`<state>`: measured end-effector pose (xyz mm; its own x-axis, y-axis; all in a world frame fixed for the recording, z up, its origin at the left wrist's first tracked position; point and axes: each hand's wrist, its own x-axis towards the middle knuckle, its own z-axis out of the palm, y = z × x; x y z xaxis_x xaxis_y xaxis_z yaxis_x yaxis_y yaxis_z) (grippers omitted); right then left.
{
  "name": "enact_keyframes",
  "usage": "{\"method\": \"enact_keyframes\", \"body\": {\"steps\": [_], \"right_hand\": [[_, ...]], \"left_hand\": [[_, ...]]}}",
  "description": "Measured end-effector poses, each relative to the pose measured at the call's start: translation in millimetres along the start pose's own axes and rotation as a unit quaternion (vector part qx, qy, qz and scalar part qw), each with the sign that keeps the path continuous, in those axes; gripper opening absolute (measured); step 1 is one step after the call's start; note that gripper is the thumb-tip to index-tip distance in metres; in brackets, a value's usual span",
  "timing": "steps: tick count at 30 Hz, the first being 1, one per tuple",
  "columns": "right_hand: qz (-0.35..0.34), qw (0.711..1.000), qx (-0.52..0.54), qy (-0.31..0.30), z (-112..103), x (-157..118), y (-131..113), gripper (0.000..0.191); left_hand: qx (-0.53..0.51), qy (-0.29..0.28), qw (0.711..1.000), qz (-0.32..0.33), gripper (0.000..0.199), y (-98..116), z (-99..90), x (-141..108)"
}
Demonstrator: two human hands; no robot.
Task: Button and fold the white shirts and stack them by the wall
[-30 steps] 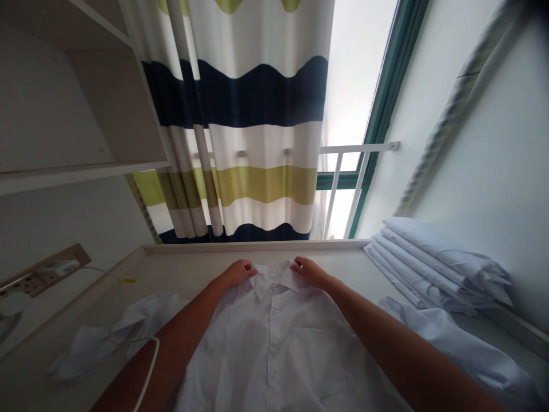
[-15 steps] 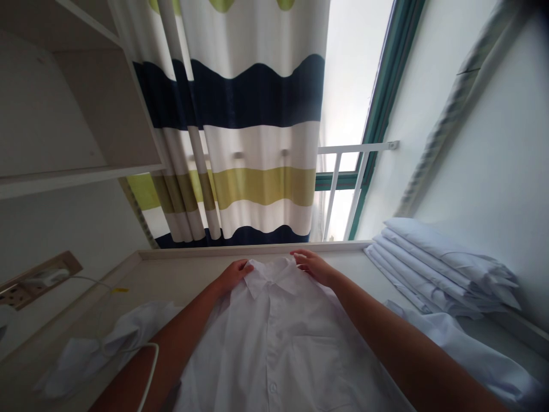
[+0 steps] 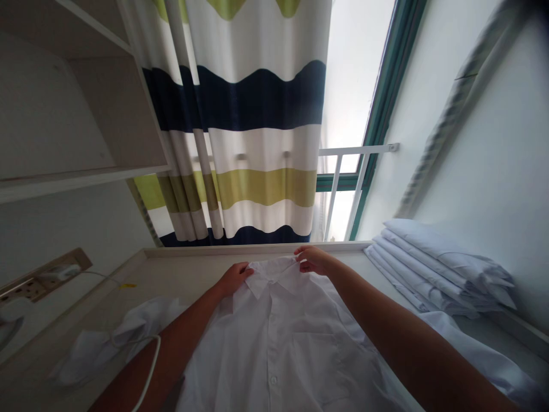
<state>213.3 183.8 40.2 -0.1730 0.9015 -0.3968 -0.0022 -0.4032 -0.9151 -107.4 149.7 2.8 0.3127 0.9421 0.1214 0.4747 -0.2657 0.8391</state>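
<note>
A white button-up shirt lies spread front side up, its collar toward the far edge and a chest pocket on the right. At the collar's left end, my left hand is closed, pinching the fabric. My right hand grips the collar's right end with thumb and fingers bent around it. Between the two hands the collar is drawn out sideways. The shirt's lower part runs out of view at the bottom.
Folded white shirts are stacked at the right by the wall. Loose white cloth lies on the left and right. A white cable crosses near my left forearm from a socket strip. A striped curtain hangs behind.
My right hand has shifted slightly right and up with its end of the collar, and the collar looks straighter. The view has tilted a little.
</note>
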Motion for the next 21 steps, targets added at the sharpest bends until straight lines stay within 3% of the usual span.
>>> {"method": "enact_keyframes", "body": {"steps": [9,13,21], "right_hand": [[0.022,0.991,0.123,-0.042,2.2,-20.3,0.7,0.010],[0.002,0.986,0.163,-0.042,4.7,-20.5,5.4,0.021],[0.024,0.984,0.152,-0.094,4.0,-23.2,6.3,0.020]], "left_hand": [[0.017,0.012,1.000,-0.003,0.046,6.5,-6.9,-4.7],[0.012,0.013,1.000,0.000,0.046,7.2,-5.1,-4.7],[-0.031,0.003,0.999,-0.006,0.057,6.0,-6.0,-8.1]]}}
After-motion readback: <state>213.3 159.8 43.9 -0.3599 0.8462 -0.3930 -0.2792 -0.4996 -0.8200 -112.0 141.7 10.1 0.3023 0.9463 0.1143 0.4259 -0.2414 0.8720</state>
